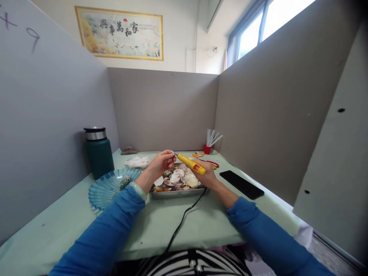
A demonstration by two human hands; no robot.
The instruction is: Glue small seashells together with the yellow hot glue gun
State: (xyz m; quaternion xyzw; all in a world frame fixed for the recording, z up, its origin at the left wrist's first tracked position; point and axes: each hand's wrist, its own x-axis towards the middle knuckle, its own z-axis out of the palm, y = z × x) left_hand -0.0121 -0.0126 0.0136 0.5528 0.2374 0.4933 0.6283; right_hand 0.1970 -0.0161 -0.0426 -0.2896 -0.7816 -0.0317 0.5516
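Head: right hand [208, 177] clasps yellow red-buttoned tool [191, 164]; left hand [160, 164] pinches small piece [173, 154]

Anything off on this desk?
Nothing spilled or broken. Shells sit inside the tray; the right hand holds the yellow tool, its cord trailing over the table's front edge. Only oddity: pen scrawls on the left partition.

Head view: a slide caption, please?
Right hand aims a yellow corded tool toward the left hand, over a tray of seashells.
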